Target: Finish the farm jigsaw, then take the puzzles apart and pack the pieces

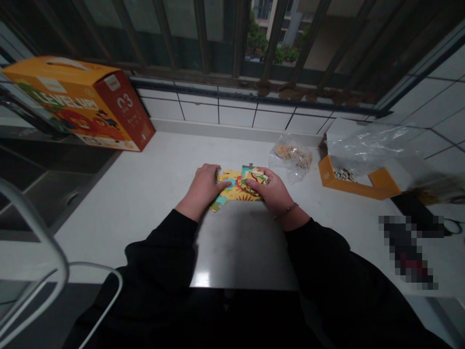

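Several colourful jigsaw puzzle pieces (235, 193), mostly yellow with some teal and orange, lie on the white countertop (167, 165) between my hands. My left hand (206, 186) is at their left side, its thumb laid on a teal and yellow puzzle piece (220, 199) and its fingers curled, partly hidden. In my right hand (274, 190) a small stack of puzzle pieces (253, 180) is pinched, thumb on top, just above the pieces on the counter. The fingers under the stack are hidden.
An orange "LEVEL UP!" box (80, 104) stands at the back left beside the sink (43, 194). At the right are a clear bag of pieces (292, 156) and an open orange box (350, 186) with plastic wrap. A white cable (60, 261) hangs at the left front.
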A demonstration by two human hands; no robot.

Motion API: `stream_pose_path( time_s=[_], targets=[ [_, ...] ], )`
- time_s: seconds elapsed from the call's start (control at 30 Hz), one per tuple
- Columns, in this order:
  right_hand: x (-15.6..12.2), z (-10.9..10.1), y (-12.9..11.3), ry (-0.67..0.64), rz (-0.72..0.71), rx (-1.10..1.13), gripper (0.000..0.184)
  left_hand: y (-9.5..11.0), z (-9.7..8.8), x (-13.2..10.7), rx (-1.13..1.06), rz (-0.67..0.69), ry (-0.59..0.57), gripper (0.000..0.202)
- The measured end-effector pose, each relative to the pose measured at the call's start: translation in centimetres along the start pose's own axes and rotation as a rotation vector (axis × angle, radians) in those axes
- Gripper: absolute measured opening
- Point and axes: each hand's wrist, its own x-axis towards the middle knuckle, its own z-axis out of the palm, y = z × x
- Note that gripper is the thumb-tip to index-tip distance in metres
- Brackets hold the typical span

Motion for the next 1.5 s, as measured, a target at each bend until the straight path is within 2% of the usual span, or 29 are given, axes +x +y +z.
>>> stream_pose_path(
  time_s=[0.1, 0.27, 0.33, 0.43, 0.5, 0.63, 0.73, 0.83, 0.93, 1.0, 1.07, 1.17, 1.3, 1.4, 1.5],
  targets=[
    [0.1, -0.1, 0.2, 0.0, -0.008, -0.028, 0.062, -0.3, -0.2, 0.1, 0.123, 0.017, -0.043, 0.036],
    [0.1, -0.2, 0.3, -0.012, -0.017, -0.056, 0.062, -0.2, -0.7, -0.2, 0.084, -0.039, -0.072, 0.042],
    [0.0, -0.2, 0.2, -0.047, 0.0, -0.034, 0.063, 0.1, -0.8, -0.4, -0.012, -0.061, -0.101, 0.041],
    [-0.2, -0.3, 0.2, -0.172, 0.034, -0.001, 0.065, 0.7, -0.8, -0.9, -0.183, -0.067, -0.137, 0.033],
    [-0.2, -0.3, 0.2, -0.239, -0.005, -0.071, 0.063, 1.2, -0.8, -1.1, -0.304, -0.063, -0.163, 0.029],
    [0.2, -0.3, 0.5, -0.247, -0.202, -0.244, 0.049, 2.1, -0.7, -1.5, -0.611, -0.043, -0.338, 0.027],
    [0.2, -0.4, 0.9, -0.241, -0.17, -0.281, 0.055, 2.4, -1.0, -1.7, -0.714, -0.032, -0.409, 0.033],
    [0.0, -0.4, 1.2, -0.197, -0.164, -0.281, 0.068, 2.2, -2.0, -1.7, -0.61, -0.008, -0.344, 0.041],
    [-0.2, -0.5, 1.1, -0.167, -0.22, -0.281, 0.078, 1.2, -3.4, -1.5, -0.25, 0.059, -0.275, 0.045],
    [-0.3, -0.6, 0.7, -0.141, -0.275, -0.364, 0.078, 0.3, -4.3, -1.4, -0.052, 0.128, -0.323, 0.053],
    [-0.4, -0.7, 0.3, -0.137, -0.332, -0.47, 0.072, -0.6, -4.8, -1.3, 0.045, 0.199, -0.411, 0.064],
    [-0.3, -0.7, -0.2, -0.225, -0.387, -0.592, 0.064, -1.3, -4.9, -1.3, 0.097, 0.238, -0.483, 0.065],
    [-0.1, -0.5, -0.4, -0.376, -0.428, -0.714, 0.064, -0.9, -4.9, -1.4, 0.082, 0.227, -0.502, 0.057],
    [-0.1, -0.4, -0.3, -0.413, -0.42, -0.735, 0.058, -0.3, -5.1, -1.6, 0.051, 0.222, -0.503, 0.052],
    [-0.2, -0.4, -0.2, -0.406, -0.381, -0.67, 0.059, 0.3, -5.4, -1.9, -0.035, 0.14, -0.528, 0.038]
  ],
)
